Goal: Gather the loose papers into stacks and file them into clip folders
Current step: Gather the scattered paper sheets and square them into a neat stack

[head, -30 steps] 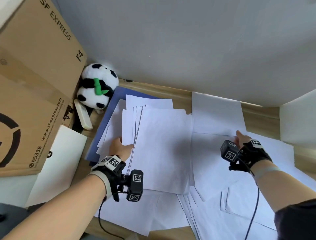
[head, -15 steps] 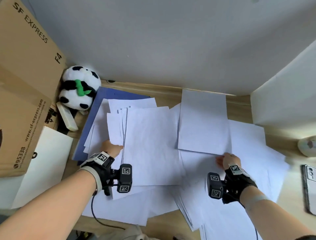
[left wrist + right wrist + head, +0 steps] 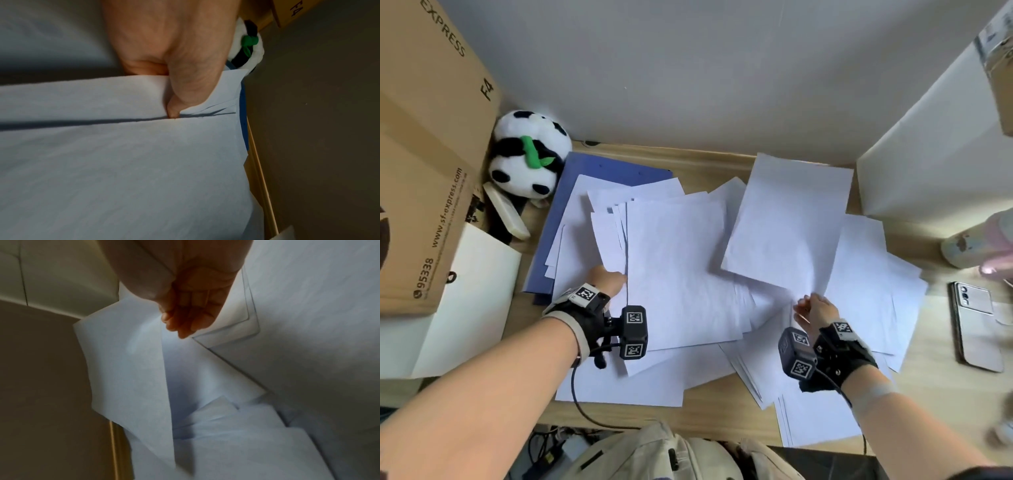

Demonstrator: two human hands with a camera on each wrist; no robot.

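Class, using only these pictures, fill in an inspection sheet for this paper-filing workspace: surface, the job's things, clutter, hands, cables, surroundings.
Surface: wooden desk, largely covered by paper.
Job's things: loose white sheets spread and overlapping; a gathered stack at the centre; blue clip folder partly under sheets at the back left.
Clutter: panda plush, phone, cardboard box.
Hands: left hand grips the stack's left edge, thumb on top; right hand pinches the near corner of a single sheet, which is lifted.
Cables: black cable runs from the left wrist camera over the desk edge.
Surroundings: grey wall behind; white panel on the right.
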